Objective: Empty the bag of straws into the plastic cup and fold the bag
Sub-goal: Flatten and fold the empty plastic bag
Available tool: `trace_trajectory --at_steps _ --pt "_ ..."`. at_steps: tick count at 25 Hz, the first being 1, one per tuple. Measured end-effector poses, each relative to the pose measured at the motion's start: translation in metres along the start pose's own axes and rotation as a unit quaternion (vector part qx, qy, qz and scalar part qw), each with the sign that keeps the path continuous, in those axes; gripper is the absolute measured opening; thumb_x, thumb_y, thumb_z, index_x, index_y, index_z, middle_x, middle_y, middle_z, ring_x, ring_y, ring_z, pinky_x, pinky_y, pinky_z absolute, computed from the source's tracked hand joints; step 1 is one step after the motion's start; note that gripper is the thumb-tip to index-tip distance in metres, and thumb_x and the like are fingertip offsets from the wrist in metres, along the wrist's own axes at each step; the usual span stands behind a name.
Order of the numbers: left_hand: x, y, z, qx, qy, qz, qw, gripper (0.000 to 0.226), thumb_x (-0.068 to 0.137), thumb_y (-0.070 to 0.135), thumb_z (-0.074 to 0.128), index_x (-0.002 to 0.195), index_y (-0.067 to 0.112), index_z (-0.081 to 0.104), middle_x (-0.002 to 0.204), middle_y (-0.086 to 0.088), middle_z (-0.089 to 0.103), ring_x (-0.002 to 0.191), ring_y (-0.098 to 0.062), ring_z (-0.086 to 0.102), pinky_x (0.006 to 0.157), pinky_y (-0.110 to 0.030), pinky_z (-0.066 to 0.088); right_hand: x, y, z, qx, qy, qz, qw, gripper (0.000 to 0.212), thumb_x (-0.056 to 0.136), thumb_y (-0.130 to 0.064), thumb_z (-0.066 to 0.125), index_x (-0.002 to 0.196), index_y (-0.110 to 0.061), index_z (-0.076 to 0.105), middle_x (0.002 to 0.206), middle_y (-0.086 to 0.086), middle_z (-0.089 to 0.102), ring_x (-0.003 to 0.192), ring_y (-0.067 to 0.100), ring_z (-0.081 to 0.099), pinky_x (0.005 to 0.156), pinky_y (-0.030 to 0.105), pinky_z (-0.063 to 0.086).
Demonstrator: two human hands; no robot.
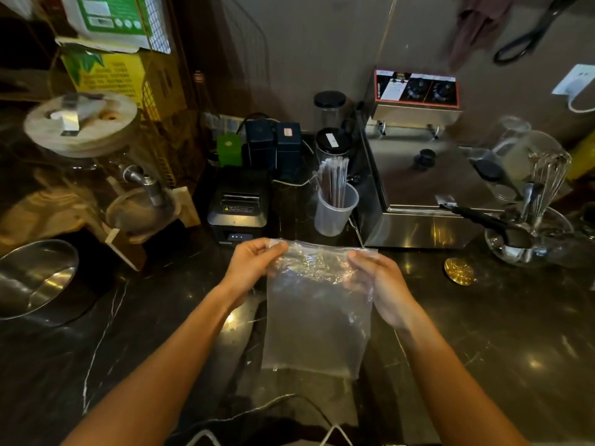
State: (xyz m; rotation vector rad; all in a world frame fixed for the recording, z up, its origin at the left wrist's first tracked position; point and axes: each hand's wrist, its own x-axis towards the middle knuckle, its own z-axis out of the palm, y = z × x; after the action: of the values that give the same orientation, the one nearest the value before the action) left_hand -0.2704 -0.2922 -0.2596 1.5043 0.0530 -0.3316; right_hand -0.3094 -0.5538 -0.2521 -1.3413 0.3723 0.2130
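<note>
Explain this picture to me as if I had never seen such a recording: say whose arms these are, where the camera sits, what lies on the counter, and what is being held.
There is no machine here. The picture comes from one wide-angle camera worn on a person's head, looking forward and down, so the two bare arms reaching in from the bottom are the wearer's own.

The left hand and the right hand each pinch a top corner of a clear plastic bag, which hangs flat and looks empty.

Behind it, on the dark marble counter, stands a plastic cup with straws upright in it. To its left is a small black receipt printer; to its right, a steel appliance. A metal bowl sits at far left, and a whisk stands in a glass holder at right.
</note>
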Motion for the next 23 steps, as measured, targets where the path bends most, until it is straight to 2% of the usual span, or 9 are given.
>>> trace_trajectory --at_steps 2,4,7,9,12,14,17,19,23 --pt "-0.001 -0.011 0.0 -0.006 -0.014 -0.023 1.0 0.029 0.096 0.03 0.069 0.109 0.004 0.076 0.103 -0.014 0.08 0.088 -0.026 0.078 0.079 -0.038 0.063 0.003 0.011 -0.002 -0.014 0.014 0.01 1.0 0.035 0.094 -0.023 0.075 0.121 -0.002 0.072 0.109 0.022 0.076 0.088 0.032 0.072 0.096 0.057 0.055" --pt "-0.003 -0.023 0.002 0.006 -0.016 -0.041 0.999 0.035 0.097 0.036 0.066 0.105 0.004 0.077 0.097 -0.012 0.08 0.076 -0.018 0.075 0.072 -0.033 0.061 0.005 0.021 -0.005 -0.018 0.018 0.013 1.0 0.034 0.094 -0.027 0.075 0.118 -0.003 0.074 0.114 0.023 0.077 0.099 0.039 0.069 0.102 0.063 0.05" --pt "-0.008 -0.038 0.01 0.037 0.013 -0.023 0.999 0.034 0.099 0.036 0.064 0.082 0.01 0.077 0.071 -0.005 0.07 0.057 -0.009 0.06 0.062 -0.028 0.051 0.006 0.032 -0.007 -0.004 0.033 0.013 0.999 0.03 0.094 -0.028 0.075 0.112 -0.004 0.077 0.109 0.018 0.079 0.105 0.032 0.075 0.1 0.051 0.057" --pt "-0.009 -0.043 0.015 0.05 0.056 0.0 0.997 0.034 0.1 0.033 0.064 0.076 0.013 0.075 0.065 -0.004 0.07 0.057 -0.009 0.063 0.062 -0.029 0.053 0.004 0.038 -0.009 0.012 0.029 0.031 0.999 0.034 0.096 -0.029 0.071 0.117 -0.003 0.075 0.11 0.017 0.079 0.1 0.029 0.078 0.097 0.047 0.06" --pt "-0.005 -0.045 0.01 -0.006 0.095 -0.014 0.995 0.041 0.101 0.035 0.061 0.092 -0.003 0.072 0.085 -0.021 0.077 0.078 -0.029 0.076 0.077 -0.042 0.062 -0.004 0.048 -0.018 -0.08 -0.031 0.094 0.992 0.039 0.095 -0.038 0.071 0.119 -0.009 0.076 0.113 0.011 0.081 0.104 0.029 0.078 0.093 0.047 0.062" --pt "-0.006 -0.047 0.0 -0.057 0.073 -0.044 0.995 0.045 0.102 0.038 0.058 0.107 -0.005 0.07 0.099 -0.021 0.078 0.095 -0.036 0.076 0.087 -0.048 0.061 -0.01 0.059 -0.026 -0.132 -0.062 0.121 0.982 0.043 0.087 -0.039 0.076 0.115 -0.007 0.076 0.11 0.012 0.081 0.101 0.03 0.079 0.092 0.048 0.063" --pt "-0.019 -0.052 -0.007 -0.031 -0.007 -0.117 0.993 0.043 0.1 0.045 0.058 0.117 0.008 0.071 0.085 0.003 0.079 0.083 -0.014 0.077 0.078 -0.034 0.061 -0.013 0.071 -0.029 -0.07 -0.023 0.098 0.992 0.044 0.087 -0.034 0.077 0.114 0.001 0.074 0.106 0.015 0.079 0.096 0.031 0.076 0.086 0.04 0.064" --pt "-0.027 -0.063 -0.002 0.021 -0.059 -0.153 0.986 0.039 0.098 0.042 0.063 0.111 0.006 0.073 0.088 0.0 0.081 0.082 -0.016 0.078 0.071 -0.028 0.061 -0.01 0.075 -0.025 0.006 0.018 0.102 0.995 0.041 0.092 -0.028 0.075 0.115 0.006 0.072 0.101 0.018 0.078 0.091 0.031 0.075 0.08 0.038 0.065" --pt "-0.027 -0.078 -0.001 0.009 0.04 -0.144 0.989 0.031 0.098 0.029 0.067 0.1 -0.001 0.071 0.094 -0.021 0.079 0.077 -0.027 0.077 0.066 -0.031 0.064 -0.012 0.078 -0.021 -0.078 0.031 0.124 0.989 0.038 0.097 -0.037 0.069 0.107 -0.001 0.076 0.094 0.014 0.08 0.085 0.029 0.078 0.081 0.042 0.063"
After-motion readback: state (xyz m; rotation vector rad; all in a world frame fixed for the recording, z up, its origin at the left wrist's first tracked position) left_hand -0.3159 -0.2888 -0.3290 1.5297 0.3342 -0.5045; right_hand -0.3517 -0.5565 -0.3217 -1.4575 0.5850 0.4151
